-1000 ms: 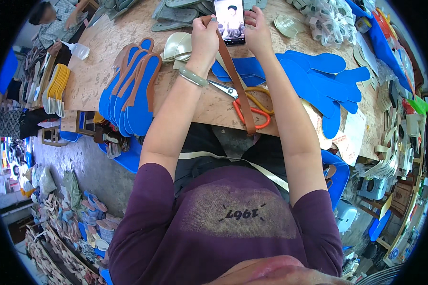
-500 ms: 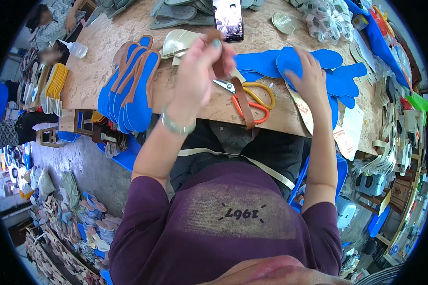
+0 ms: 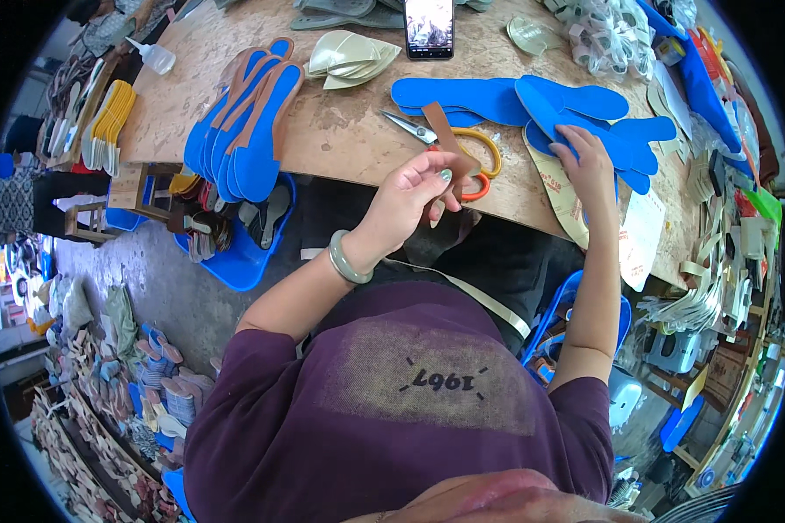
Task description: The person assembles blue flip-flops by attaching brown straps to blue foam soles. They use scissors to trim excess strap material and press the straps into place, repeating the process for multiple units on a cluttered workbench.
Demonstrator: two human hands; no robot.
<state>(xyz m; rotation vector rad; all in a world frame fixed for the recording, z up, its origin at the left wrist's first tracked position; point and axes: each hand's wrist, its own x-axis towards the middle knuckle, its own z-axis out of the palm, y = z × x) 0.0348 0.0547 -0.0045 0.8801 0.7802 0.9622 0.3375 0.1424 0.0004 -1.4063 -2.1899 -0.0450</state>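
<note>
The brown leather strap [image 3: 447,144] runs lengthwise from the near edge of the surface [image 3: 340,139] up and away, its far end pointing toward the phone [image 3: 429,26] and lying over the scissors [image 3: 449,144]. A blue tray [image 3: 235,261] under the surface holds dark soles. The left hand [image 3: 414,196] has its grip closed, fingers pinching the strap's near end. The right hand [image 3: 589,166] lies flat and open, fingertips pressing on the stack of blue insoles [image 3: 576,109], beside a tan insole [image 3: 558,187].
</note>
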